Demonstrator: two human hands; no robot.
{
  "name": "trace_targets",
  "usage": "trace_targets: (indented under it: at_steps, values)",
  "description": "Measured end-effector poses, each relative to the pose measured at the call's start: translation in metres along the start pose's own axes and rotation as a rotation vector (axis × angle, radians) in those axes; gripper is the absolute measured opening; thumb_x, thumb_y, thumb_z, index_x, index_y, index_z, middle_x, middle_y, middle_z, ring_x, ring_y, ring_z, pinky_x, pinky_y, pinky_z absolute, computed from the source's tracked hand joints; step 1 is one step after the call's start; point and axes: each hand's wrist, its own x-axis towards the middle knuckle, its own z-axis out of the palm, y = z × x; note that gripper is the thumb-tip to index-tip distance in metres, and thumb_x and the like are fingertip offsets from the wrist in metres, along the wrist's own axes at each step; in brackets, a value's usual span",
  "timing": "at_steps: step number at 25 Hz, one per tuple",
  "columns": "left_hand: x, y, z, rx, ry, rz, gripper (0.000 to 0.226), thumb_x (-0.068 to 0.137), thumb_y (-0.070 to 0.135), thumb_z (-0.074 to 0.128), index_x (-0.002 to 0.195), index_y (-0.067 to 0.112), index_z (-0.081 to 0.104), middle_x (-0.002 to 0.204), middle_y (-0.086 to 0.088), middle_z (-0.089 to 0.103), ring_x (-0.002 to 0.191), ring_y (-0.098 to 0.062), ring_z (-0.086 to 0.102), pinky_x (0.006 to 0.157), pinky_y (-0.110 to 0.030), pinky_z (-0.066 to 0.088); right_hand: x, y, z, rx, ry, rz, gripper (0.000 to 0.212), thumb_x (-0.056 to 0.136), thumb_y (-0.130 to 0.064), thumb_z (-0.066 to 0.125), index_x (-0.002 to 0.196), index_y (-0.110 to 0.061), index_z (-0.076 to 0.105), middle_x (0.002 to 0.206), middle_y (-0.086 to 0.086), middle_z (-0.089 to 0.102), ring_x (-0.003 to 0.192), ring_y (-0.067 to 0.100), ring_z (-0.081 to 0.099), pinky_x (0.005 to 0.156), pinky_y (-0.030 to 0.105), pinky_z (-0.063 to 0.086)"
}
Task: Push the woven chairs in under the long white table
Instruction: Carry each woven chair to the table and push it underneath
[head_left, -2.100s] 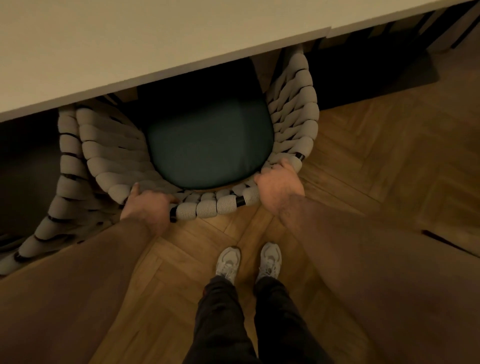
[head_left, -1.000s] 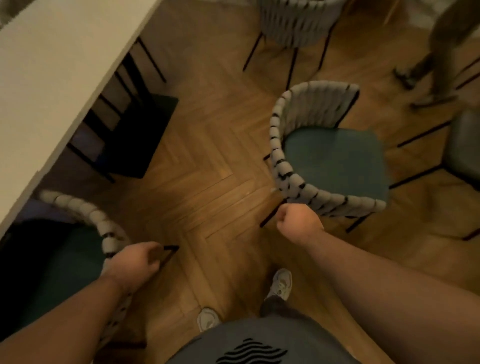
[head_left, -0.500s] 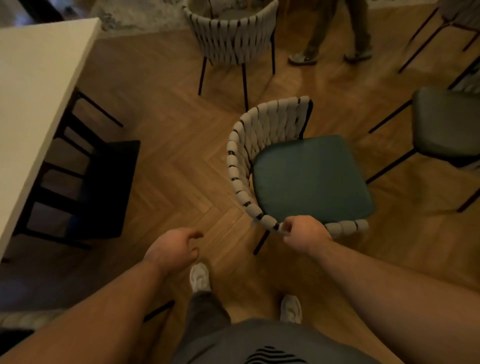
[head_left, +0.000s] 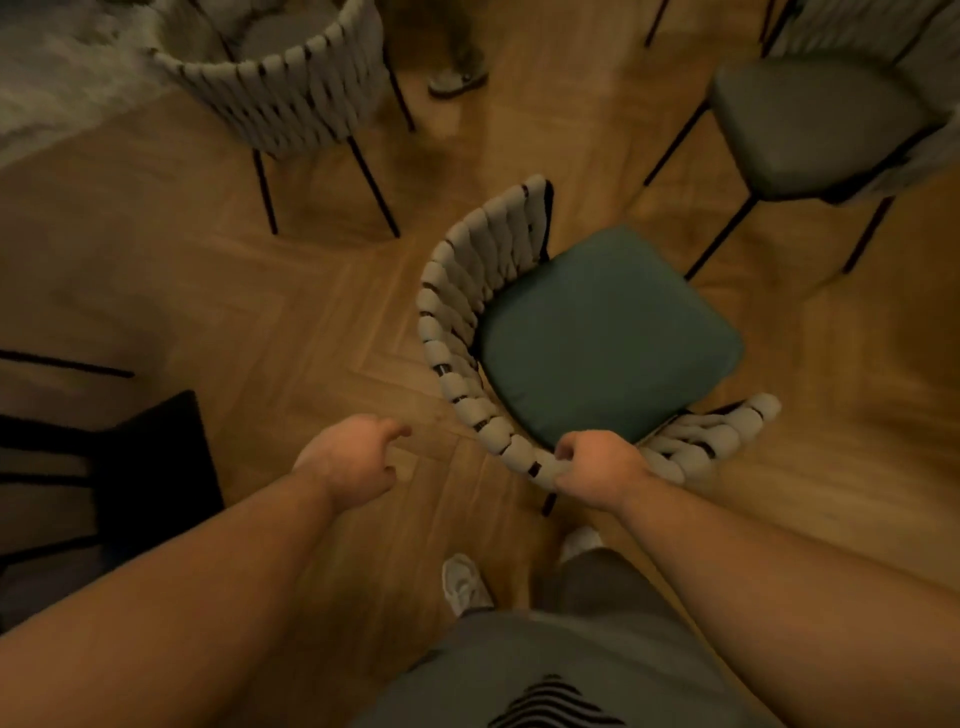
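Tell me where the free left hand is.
Head view, lower centre-left: the left hand hovers over the herringbone wood floor, left of the woven grey chair.

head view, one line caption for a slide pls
Right hand grips the woven back of a green-cushioned chair on the wood floor; left hand hangs free beside it.

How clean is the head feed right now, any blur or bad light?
Head view: dim, warm yellowish light; motion blur smears the far woven chair and the floor at the edges; wide-angle bending at the corners; right hand on the near chair's backrest stays fairly sharp.
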Motion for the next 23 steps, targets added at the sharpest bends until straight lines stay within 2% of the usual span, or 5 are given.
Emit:
trace_targets:
  at_steps: [10, 17, 19, 21, 23]
  values:
    - [0.143, 0.025, -0.063, 0.287, -0.084, 0.255, 0.066, 0.085, 0.019, 0.067, 0.148, 0.03, 0.05, 0.142, -0.003, 0.057, 0.131, -0.024, 0.051, 0.106, -0.038, 0.048, 0.051, 0.001, -0.004, 0.071, -0.072, 0.1, 0.045, 0.087, -0.045, 0.068, 0.128, -0.027, 0.066, 0.115, -0.003, 0.069, 0.105, 0.019, 0.064, 0.083, 0.034, 0.055]
    - [0.225, 0.003, -0.075, 0.606, -0.221, 0.536, 0.068, 0.089, 0.025, 0.066, 0.154, 0.029, 0.045, 0.15, -0.005, 0.053, 0.139, -0.026, 0.046, 0.114, -0.042, 0.044, 0.071, -0.053, 0.037, 0.294, -0.178, 0.316, 0.085, 0.079, -0.067, 0.075, 0.153, -0.033, 0.049, 0.143, -0.001, 0.06, 0.125, 0.023, 0.059, 0.095, 0.037, 0.051]
    - [0.24, -0.007, -0.077, 0.754, -0.216, 0.644, 0.064, 0.09, 0.024, 0.063, 0.152, 0.032, 0.046, 0.149, -0.003, 0.055, 0.141, -0.025, 0.044, 0.123, -0.051, 0.031, 0.077, -0.072, 0.046, 0.198, -0.179, 0.34, 0.091, 0.072, -0.074, 0.071, 0.152, -0.036, 0.048, 0.144, -0.002, 0.059, 0.127, 0.026, 0.058, 0.104, 0.043, 0.047]
    - [0.255, -0.012, -0.078, 0.868, -0.217, 0.715, 0.064, 0.092, 0.019, 0.059, 0.153, 0.031, 0.044, 0.152, 0.0, 0.051, 0.147, -0.023, 0.039, 0.128, -0.059, 0.007, 0.085, -0.083, 0.053, 0.14, -0.16, 0.367, 0.083, 0.071, -0.074, 0.068, 0.145, -0.041, 0.052, 0.137, -0.004, 0.063, 0.124, 0.026, 0.06, 0.106, 0.046, 0.042]
    - [0.269, -0.011, -0.079, 0.941, -0.192, 0.758, 0.065, 0.094, 0.016, 0.055, 0.156, 0.03, 0.04, 0.157, 0.001, 0.047, 0.15, -0.024, 0.034, 0.128, -0.062, 0.0, 0.088, -0.086, 0.056, 0.137, -0.148, 0.405, 0.075, 0.074, -0.068, 0.068, 0.143, -0.044, 0.052, 0.135, -0.006, 0.066, 0.122, 0.024, 0.062, 0.107, 0.046, 0.042]
